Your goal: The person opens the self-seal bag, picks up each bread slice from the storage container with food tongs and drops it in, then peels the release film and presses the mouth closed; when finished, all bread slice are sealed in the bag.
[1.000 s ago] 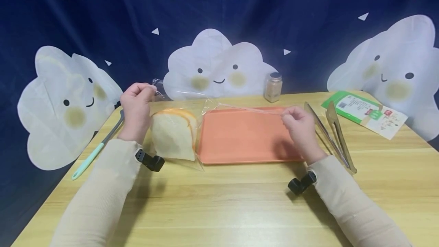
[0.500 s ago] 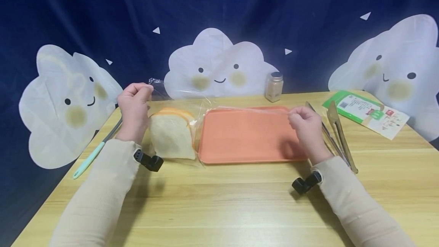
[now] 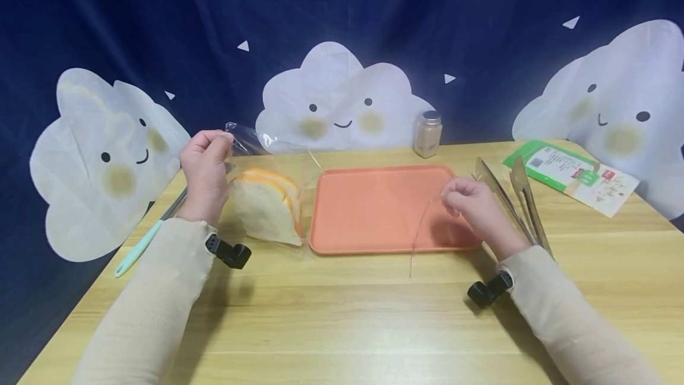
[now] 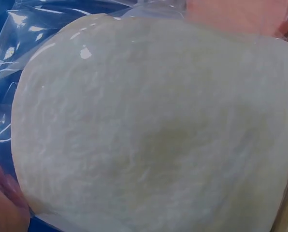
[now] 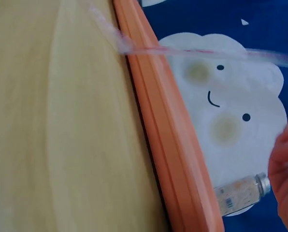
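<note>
My left hand (image 3: 204, 168) pinches the upper left corner of a clear plastic bag (image 3: 310, 165) with several slices of bread (image 3: 267, 210) inside. The slices are white with orange-brown crusts and lean to one side just left of the salmon-coloured tray (image 3: 374, 218). In the left wrist view, one slice (image 4: 153, 116) fills most of the picture behind the film. Over the tray's right part, my right hand (image 3: 472, 201) pinches a thin clear plastic strip (image 3: 417, 230), which hangs down past the tray's near edge. The right wrist view shows a reddish line along this strip (image 5: 182, 50).
A glass jar (image 3: 428, 134) with a dark lid stands behind the tray. Metal tongs (image 3: 529, 212) lie at its right, with a green and white packet (image 3: 574, 177) beyond. On the left lies a utensil with a mint-green handle (image 3: 139, 248).
The strip, stretched from the bag to my right hand before, has come away and hangs loose. My right hand has moved right and slightly down. The bread has tipped over more; my left hand shifted slightly left.
</note>
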A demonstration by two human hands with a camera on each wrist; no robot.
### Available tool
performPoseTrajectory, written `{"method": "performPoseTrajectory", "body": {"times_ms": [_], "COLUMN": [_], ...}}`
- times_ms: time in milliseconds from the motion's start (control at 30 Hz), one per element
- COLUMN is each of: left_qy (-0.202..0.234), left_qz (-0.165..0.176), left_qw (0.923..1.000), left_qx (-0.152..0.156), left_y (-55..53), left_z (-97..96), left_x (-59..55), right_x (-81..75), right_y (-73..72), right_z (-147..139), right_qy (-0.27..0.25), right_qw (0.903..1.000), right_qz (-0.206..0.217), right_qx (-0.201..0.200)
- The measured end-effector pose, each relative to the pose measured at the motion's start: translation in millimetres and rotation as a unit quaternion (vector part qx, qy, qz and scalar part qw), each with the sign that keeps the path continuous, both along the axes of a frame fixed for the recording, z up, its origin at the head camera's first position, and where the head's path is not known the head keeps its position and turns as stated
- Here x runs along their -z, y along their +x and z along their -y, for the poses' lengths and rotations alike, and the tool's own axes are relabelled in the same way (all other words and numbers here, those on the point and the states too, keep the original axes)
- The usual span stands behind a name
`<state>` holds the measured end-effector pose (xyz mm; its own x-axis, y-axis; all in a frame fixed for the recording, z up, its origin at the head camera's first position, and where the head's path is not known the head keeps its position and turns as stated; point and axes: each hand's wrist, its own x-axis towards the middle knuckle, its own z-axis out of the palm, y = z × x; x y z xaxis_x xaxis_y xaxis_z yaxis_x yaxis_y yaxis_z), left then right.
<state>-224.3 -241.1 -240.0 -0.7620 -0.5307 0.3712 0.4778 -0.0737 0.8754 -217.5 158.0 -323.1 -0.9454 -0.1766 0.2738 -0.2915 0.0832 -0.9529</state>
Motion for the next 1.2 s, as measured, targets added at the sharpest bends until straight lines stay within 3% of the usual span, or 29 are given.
{"method": "performPoseTrajectory", "body": {"times_ms": [200,300,433,567,700,800,933,1100,1200], "left_qy": [-0.001,-0.005,-0.014,-0.022,-0.022,-0.016,-0.016,-0.022,-0.023], "left_qz": [0.004,0.001,-0.004,-0.013,-0.020,-0.027,-0.037,-0.034,-0.033], "left_qw": [1.0000,1.0000,0.9999,0.9997,0.9995,0.9995,0.9992,0.9991,0.9991], "left_qx": [0.002,0.003,0.001,-0.005,-0.007,-0.005,-0.008,-0.007,-0.007], "left_y": [1.6,1.4,0.9,-0.1,-0.6,-1.2,-2.1,-2.9,-3.3], "left_z": [1.3,0.8,-1.0,-2.2,-2.7,-2.8,-2.7,-3.2,-3.6], "left_x": [-0.6,0.2,1.9,4.9,7.6,8.4,7.6,6.9,7.2], "right_x": [-5.3,-4.2,4.1,12.2,12.0,5.6,-5.2,-12.5,-13.4], "right_y": [3.6,3.7,2.1,0.4,0.3,2.1,5.7,9.0,9.1], "right_z": [-8.7,-15.6,-27.2,-39.6,-50.0,-56.0,-63.6,-73.2,-77.6], "right_qy": [0.063,0.109,0.140,0.129,0.139,0.180,0.252,0.307,0.323], "right_qw": [0.9883,0.9776,0.9690,0.9620,0.9542,0.9397,0.9219,0.9159,0.9098], "right_qz": [-0.007,0.006,0.027,0.049,0.030,0.014,0.026,0.073,0.096], "right_qx": [-0.139,-0.180,-0.202,-0.236,-0.264,-0.291,-0.293,-0.248,-0.242]}}
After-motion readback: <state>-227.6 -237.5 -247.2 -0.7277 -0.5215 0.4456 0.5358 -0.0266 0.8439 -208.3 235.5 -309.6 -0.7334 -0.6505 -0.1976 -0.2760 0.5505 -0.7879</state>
